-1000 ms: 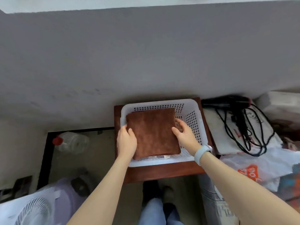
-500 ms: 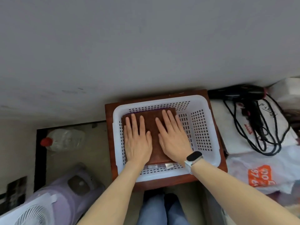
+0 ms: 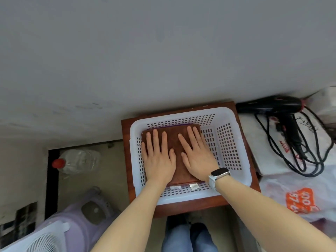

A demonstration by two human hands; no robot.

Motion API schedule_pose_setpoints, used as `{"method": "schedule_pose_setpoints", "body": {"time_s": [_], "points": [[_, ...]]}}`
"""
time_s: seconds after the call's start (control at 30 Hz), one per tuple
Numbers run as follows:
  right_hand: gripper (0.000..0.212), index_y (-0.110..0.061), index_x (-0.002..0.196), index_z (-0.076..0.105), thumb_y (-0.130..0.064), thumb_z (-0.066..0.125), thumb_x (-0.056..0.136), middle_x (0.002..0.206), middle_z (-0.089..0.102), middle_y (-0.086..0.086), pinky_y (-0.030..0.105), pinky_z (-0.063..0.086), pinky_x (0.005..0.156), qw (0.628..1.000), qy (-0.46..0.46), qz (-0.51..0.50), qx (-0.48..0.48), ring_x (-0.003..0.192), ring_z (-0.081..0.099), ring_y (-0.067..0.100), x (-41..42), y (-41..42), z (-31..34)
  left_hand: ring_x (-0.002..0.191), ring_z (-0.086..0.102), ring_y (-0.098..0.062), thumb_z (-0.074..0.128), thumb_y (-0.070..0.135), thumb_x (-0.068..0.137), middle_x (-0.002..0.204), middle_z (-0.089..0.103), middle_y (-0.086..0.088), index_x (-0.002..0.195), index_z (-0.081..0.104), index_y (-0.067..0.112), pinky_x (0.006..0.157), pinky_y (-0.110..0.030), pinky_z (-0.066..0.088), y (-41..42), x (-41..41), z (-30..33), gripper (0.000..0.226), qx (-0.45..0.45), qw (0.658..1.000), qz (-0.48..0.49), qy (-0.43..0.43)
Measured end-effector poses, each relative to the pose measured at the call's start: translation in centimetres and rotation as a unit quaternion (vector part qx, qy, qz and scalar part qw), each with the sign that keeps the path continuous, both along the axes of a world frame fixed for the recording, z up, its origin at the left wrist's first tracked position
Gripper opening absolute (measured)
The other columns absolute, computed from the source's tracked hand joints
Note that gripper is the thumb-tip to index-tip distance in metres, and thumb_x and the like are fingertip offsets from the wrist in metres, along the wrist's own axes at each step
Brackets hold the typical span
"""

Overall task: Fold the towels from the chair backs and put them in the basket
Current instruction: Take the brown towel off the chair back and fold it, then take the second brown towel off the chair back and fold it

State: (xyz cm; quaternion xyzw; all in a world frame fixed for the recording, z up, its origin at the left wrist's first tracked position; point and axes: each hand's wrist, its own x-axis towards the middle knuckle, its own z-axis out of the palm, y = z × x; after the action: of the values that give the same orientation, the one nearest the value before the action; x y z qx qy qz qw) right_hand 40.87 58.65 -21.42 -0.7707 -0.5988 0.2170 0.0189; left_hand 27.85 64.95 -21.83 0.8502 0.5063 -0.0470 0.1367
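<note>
Both hands lie flat, fingers straight and spread, pressing on the folded brown towel [image 3: 175,140]: the left hand [image 3: 158,157] on its left half, the right hand [image 3: 197,155] on its right. The towel sits in the left part of the white perforated basket [image 3: 234,148], touching the left wall; bare floor shows to its right. A purple edge peeks out along the towel's far side. The basket rests on a reddish-brown stool [image 3: 190,206] at lower centre.
</note>
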Motion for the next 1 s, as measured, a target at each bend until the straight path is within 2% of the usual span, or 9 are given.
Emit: {"method": "schedule_pose_setpoints", "body": {"time_s": [0.1, 0.23, 0.3, 0.4, 0.53, 0.7, 0.8, 0.9, 1.0], "points": [[0.057, -0.022, 0.146, 0.014, -0.032, 0.034, 0.093, 0.156, 0.001, 0.014, 0.044, -0.005, 0.115, 1.000, -0.001, 0.006, -0.010, 0.144, -0.004, 0.029, 0.1, 0.3, 2.1, 0.144, 0.006, -0.027, 0.031, 0.038, 0.094, 0.155, 0.015, -0.009, 0.146, 0.016, 0.019, 0.116, -0.042, 0.005, 0.5, -0.4, 1.5, 0.057, -0.028, 0.999, -0.019, 0.014], [0.047, -0.019, 0.140, 0.032, -0.026, 0.035, 0.094, 0.154, 0.019, 0.011, 0.046, 0.011, 0.116, 1.000, 0.015, -0.006, -0.020, 0.142, 0.013, 0.028, 0.4, 1.0, 6.1, 0.142, 0.014, -0.022, 0.037, 0.033, 0.095, 0.154, 0.019, -0.006, 0.145, 0.022, 0.020, 0.113, -0.041, 0.019, 1.4, -1.6, 5.2, 0.053, -0.068, 0.997, -0.030, -0.013], [0.043, -0.016, 0.137, 0.038, -0.024, 0.036, 0.094, 0.149, 0.031, 0.010, 0.043, 0.022, 0.114, 0.999, 0.032, -0.011, 0.000, 0.138, 0.026, 0.028, -0.1, 0.8, 8.5, 0.139, 0.023, -0.022, 0.038, 0.031, 0.095, 0.150, 0.028, -0.007, 0.141, 0.030, 0.017, 0.109, -0.041, 0.025, 1.0, -2.7, 7.8, 0.049, -0.047, 0.998, 0.008, -0.037], [0.039, -0.014, 0.132, 0.045, -0.021, 0.036, 0.094, 0.134, 0.050, 0.009, 0.039, 0.038, 0.102, 0.995, 0.093, 0.014, 0.042, 0.123, 0.046, 0.027, -1.7, -0.7, 12.2, 0.130, 0.036, -0.022, 0.039, 0.028, 0.095, 0.142, 0.039, -0.006, 0.134, 0.041, 0.015, 0.105, -0.039, 0.028, -1.7, -5.7, 11.7, 0.042, 0.008, 0.993, 0.091, -0.071], [0.034, -0.013, 0.124, 0.053, -0.019, 0.038, 0.094, 0.122, 0.062, 0.006, 0.036, 0.044, 0.096, 0.979, 0.193, 0.048, 0.055, 0.114, 0.056, 0.023, -5.7, -3.6, 16.4, 0.123, 0.044, -0.019, 0.041, 0.028, 0.094, 0.133, 0.049, -0.001, 0.127, 0.048, 0.017, 0.103, -0.037, 0.028, -7.7, -11.4, 15.6, 0.036, 0.029, 0.966, 0.211, -0.148], [0.029, -0.015, 0.115, 0.058, -0.017, 0.040, 0.093, 0.109, 0.067, 0.005, 0.030, 0.045, 0.085, 0.951, 0.239, 0.179, 0.079, 0.102, 0.061, 0.023, -14.6, -7.7, 20.7, 0.119, 0.047, -0.022, 0.047, 0.023, 0.092, 0.127, 0.054, -0.004, 0.121, 0.055, 0.014, 0.099, -0.033, 0.034, -17.6, -20.8, 19.8, 0.031, 0.090, 0.895, 0.379, -0.218], [0.028, -0.014, 0.115, 0.058, -0.017, 0.042, 0.092, 0.114, 0.065, 0.003, 0.028, 0.044, 0.089, 0.922, 0.250, 0.286, 0.072, 0.106, 0.060, 0.020, -21.5, -11.3, 22.0, 0.115, 0.050, -0.025, 0.051, 0.020, 0.091, 0.122, 0.057, -0.007, 0.116, 0.058, 0.010, 0.094, -0.030, 0.035, -25.2, -26.5, 21.1, 0.028, 0.125, 0.836, 0.483, -0.227], [0.026, -0.010, 0.111, 0.060, -0.013, 0.043, 0.091, 0.112, 0.065, 0.009, 0.032, 0.045, 0.087, 0.888, 0.250, 0.384, 0.045, 0.105, 0.059, 0.028, -28.4, -16.2, 22.7, 0.111, 0.054, -0.028, 0.053, 0.016, 0.090, 0.118, 0.059, -0.011, 0.114, 0.059, 0.006, 0.090, -0.029, 0.036, -33.7, -31.3, 21.4, 0.027, 0.138, 0.771, 0.578, -0.230], [0.024, -0.004, 0.105, 0.059, -0.013, 0.043, 0.090, 0.105, 0.065, 0.017, 0.040, 0.046, 0.083, 0.844, 0.232, 0.483, 0.000, 0.097, 0.060, 0.036, -35.4, -22.4, 22.9, 0.110, 0.056, -0.026, 0.053, 0.020, 0.090, 0.118, 0.060, -0.007, 0.115, 0.059, 0.010, 0.091, -0.031, 0.041, -43.0, -35.3, 21.2, 0.027, 0.157, 0.706, 0.654, -0.220]]}}
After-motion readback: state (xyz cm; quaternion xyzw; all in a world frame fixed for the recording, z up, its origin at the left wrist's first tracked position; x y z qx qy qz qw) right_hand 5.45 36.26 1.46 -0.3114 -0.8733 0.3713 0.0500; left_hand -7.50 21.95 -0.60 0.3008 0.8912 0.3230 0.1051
